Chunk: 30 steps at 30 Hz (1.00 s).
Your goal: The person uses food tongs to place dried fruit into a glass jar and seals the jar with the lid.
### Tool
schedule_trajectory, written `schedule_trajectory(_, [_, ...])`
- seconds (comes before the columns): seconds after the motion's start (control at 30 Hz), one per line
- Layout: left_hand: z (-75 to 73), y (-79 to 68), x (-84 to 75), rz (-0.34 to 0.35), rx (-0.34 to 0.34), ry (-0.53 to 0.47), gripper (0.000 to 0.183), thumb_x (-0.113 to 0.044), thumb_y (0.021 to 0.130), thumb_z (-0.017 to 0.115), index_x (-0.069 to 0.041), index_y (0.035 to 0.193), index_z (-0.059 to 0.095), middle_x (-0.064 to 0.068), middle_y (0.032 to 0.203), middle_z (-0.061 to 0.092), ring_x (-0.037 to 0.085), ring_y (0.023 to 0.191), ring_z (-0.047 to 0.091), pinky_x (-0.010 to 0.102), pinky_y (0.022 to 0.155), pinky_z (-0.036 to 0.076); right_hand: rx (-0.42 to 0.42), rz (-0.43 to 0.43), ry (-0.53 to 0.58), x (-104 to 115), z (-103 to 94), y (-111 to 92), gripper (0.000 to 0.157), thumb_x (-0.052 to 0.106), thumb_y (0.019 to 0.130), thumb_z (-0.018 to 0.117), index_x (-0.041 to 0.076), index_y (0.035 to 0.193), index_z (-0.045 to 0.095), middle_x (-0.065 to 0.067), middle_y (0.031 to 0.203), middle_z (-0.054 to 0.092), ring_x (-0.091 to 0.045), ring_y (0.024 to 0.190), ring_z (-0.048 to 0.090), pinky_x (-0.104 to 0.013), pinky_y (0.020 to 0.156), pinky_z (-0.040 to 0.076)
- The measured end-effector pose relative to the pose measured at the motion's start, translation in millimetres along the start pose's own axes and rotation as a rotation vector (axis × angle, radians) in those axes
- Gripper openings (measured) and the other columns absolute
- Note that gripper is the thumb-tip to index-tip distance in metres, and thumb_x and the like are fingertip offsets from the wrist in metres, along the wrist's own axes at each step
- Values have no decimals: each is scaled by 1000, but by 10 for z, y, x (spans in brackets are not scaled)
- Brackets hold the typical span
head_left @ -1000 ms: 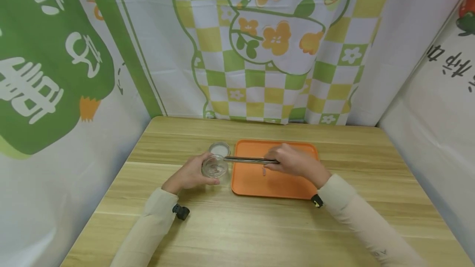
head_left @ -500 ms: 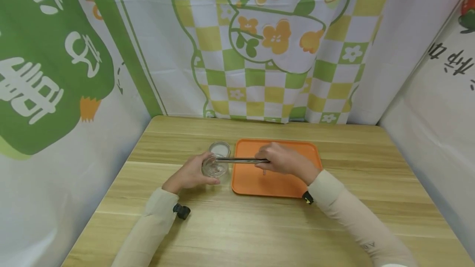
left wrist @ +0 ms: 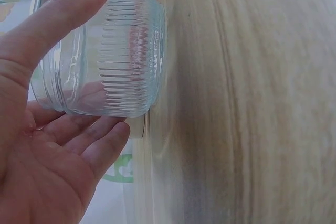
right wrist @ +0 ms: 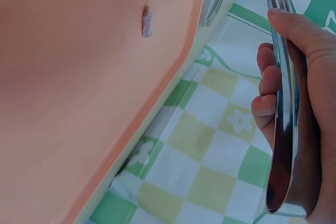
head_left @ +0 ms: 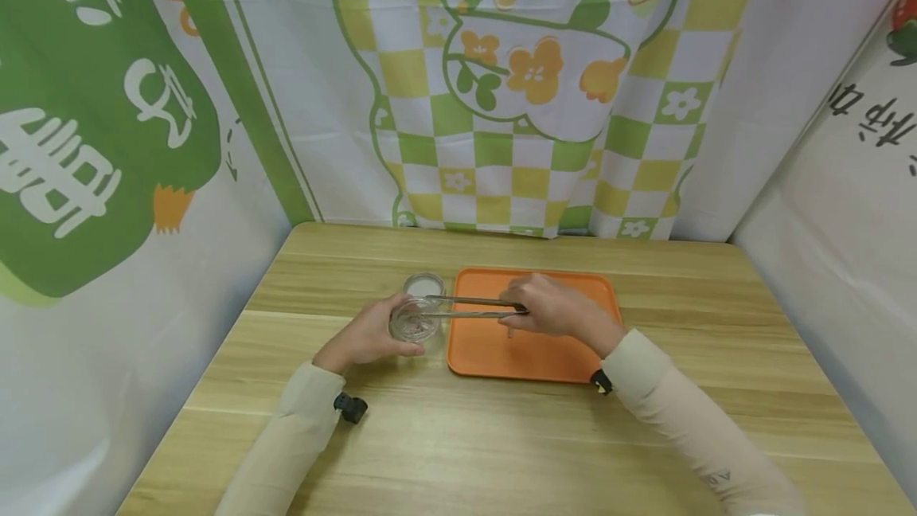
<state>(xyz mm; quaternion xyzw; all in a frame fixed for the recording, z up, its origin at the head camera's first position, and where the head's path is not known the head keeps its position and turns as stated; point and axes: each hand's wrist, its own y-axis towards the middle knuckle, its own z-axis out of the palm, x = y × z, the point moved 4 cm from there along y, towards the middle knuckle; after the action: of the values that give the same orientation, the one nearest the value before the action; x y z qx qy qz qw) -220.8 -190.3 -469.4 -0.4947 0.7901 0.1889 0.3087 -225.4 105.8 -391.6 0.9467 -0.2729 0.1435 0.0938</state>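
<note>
My left hand holds a small clear glass jar upright on the table, left of the orange tray. The left wrist view shows the jar's ribbed side between thumb and fingers, with something pinkish low inside. My right hand grips metal tongs above the tray. The tongs' arms stand apart, their tips over the jar's mouth; nothing shows between them. On the tray lies a small pinkish-white piece, its kind unclear.
A round lid-like piece with a clear rim lies just behind the jar, close to the tray's left edge. The wooden table ends at a patterned curtain, with printed cloth on both sides.
The tongs moved left from the jar's right rim to over its mouth. Their arms, together earlier, have spread apart. The left hand and jar have stayed put.
</note>
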Motion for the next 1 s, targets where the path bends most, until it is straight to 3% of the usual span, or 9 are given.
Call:
schedule_trajectory(0.33, [-20,6,-21,10,-7,-9,86,-37,79,95,-6,147,53,16,140,67,34,129,62,54,108,50,-18,47,-55,-58,-94,-228,18,20,98,77,14,86,65,6,70,48,-2,60,36,-18,55,33])
schedule_trajectory(0.63, [-11,5,-3,9,0,-9,86,-37,80,94,-5,149,52,16,142,66,37,132,61,57,109,49,-62,81,-91,-175,-98,-486,14,23,96,80,11,93,72,7,69,51,0,59,37,-18,53,35])
schedule_trajectory(1.0, [7,-4,2,-15,6,-18,89,-38,80,94,-6,150,51,16,142,65,36,133,60,56,110,49,-69,124,-90,-274,-61,-759,17,23,95,81,13,87,70,8,68,50,1,59,36,-18,52,36])
